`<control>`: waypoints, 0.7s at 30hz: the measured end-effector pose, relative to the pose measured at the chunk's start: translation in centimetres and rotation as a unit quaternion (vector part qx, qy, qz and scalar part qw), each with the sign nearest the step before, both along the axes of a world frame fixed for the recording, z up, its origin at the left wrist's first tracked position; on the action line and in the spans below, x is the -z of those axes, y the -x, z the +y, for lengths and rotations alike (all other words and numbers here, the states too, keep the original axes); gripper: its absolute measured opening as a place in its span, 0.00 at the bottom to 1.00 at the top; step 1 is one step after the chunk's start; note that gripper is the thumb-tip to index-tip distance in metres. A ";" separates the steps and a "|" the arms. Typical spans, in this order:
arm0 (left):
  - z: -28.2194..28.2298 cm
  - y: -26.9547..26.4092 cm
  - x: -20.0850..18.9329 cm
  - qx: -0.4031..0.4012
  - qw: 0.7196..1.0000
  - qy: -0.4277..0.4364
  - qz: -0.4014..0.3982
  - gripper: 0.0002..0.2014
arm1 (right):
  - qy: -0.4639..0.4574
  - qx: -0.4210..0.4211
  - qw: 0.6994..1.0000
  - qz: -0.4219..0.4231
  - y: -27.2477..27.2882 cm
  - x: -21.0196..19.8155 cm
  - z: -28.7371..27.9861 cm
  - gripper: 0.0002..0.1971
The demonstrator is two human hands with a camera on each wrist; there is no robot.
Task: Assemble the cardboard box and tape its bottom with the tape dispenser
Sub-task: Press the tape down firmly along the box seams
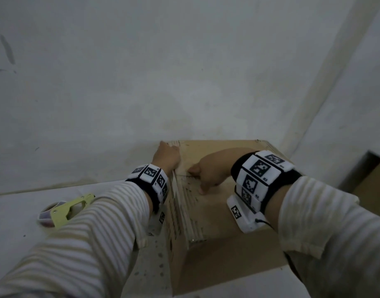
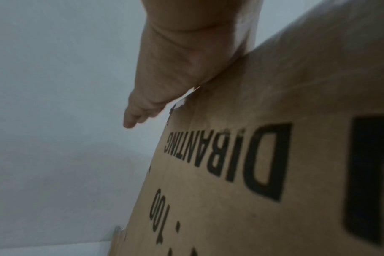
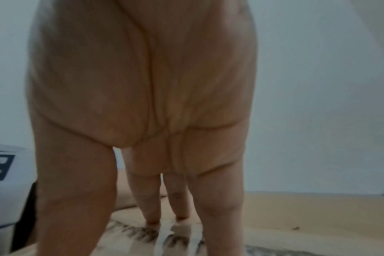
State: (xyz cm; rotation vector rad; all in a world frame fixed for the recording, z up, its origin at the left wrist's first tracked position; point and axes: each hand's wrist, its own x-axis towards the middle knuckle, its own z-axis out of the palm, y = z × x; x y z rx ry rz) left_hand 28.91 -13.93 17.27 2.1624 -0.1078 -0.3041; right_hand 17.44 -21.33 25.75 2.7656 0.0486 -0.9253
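The brown cardboard box (image 1: 223,214) stands on the white table with its closed flaps facing up. A strip of clear tape (image 1: 190,211) runs along the left part of that face. My left hand (image 1: 166,155) lies flat on the far left top edge; in the left wrist view the left hand (image 2: 164,69) rests with straight fingers on the box (image 2: 274,138) above its printed side. My right hand (image 1: 207,173) points down with straight fingers. In the right wrist view the fingertips (image 3: 152,221) press on the tape (image 3: 164,237). The yellow-green tape dispenser (image 1: 65,209) lies on the table to the left, with neither hand on it.
A white wall rises right behind the box and turns a corner at the right. The white table (image 1: 15,216) extends left of the box, under the dispenser. More brown cardboard (image 1: 371,186) shows in a dark gap at the far right.
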 end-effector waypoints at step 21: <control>-1.1 14.4 -5.3 0.246 0.856 -0.453 -0.040 0.22 | 0.004 0.043 0.999 -0.024 9.3 -0.9 -15.3 0.31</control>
